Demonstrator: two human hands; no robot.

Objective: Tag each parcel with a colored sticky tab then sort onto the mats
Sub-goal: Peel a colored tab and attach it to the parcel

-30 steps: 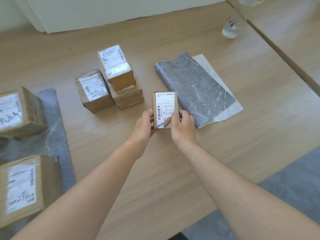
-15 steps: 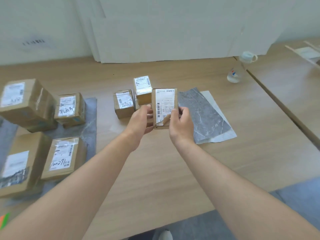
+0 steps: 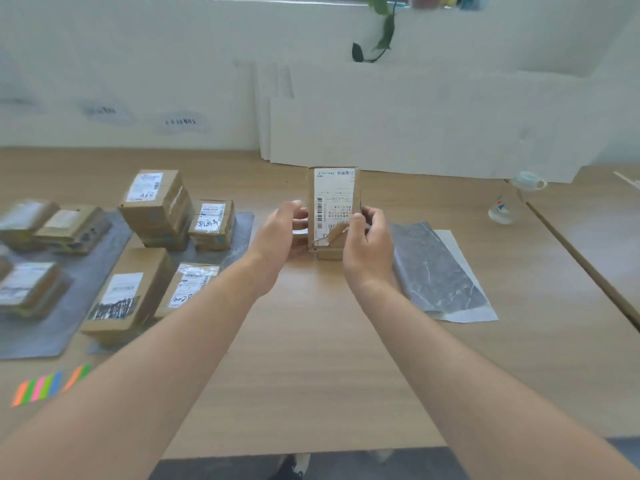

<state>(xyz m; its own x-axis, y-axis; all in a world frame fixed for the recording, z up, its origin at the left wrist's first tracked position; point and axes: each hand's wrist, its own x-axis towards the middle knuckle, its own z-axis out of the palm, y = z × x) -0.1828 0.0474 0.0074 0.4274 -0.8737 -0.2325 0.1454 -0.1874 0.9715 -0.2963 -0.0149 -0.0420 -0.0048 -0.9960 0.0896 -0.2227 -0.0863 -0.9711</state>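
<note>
Small parcel (image 3: 333, 199) upright above table (image 3: 311, 341), left hand (image 3: 282, 233) and right hand (image 3: 367, 244) each gripping a side, fingers curled. Risk: peeling label corner (image 3: 326, 241) tears; reaching for sticky tabs (image 3: 45, 386) one-handed, parcel drops.

the left hand (image 3: 280, 233) and right hand (image 3: 369, 247) have lifted the parcel (image 3: 334, 199) off the table (image 3: 311, 341), upright.

The left arm (image 3: 166, 344) and right arm (image 3: 460, 355) are bare along all their visible length, and the left hand (image 3: 280, 233) and right hand (image 3: 367, 244) are uncovered too. At the bottom edge, between the arms, a dark shoe (image 3: 294, 465) with a pale patch shows, too blurred to tell more.
</note>
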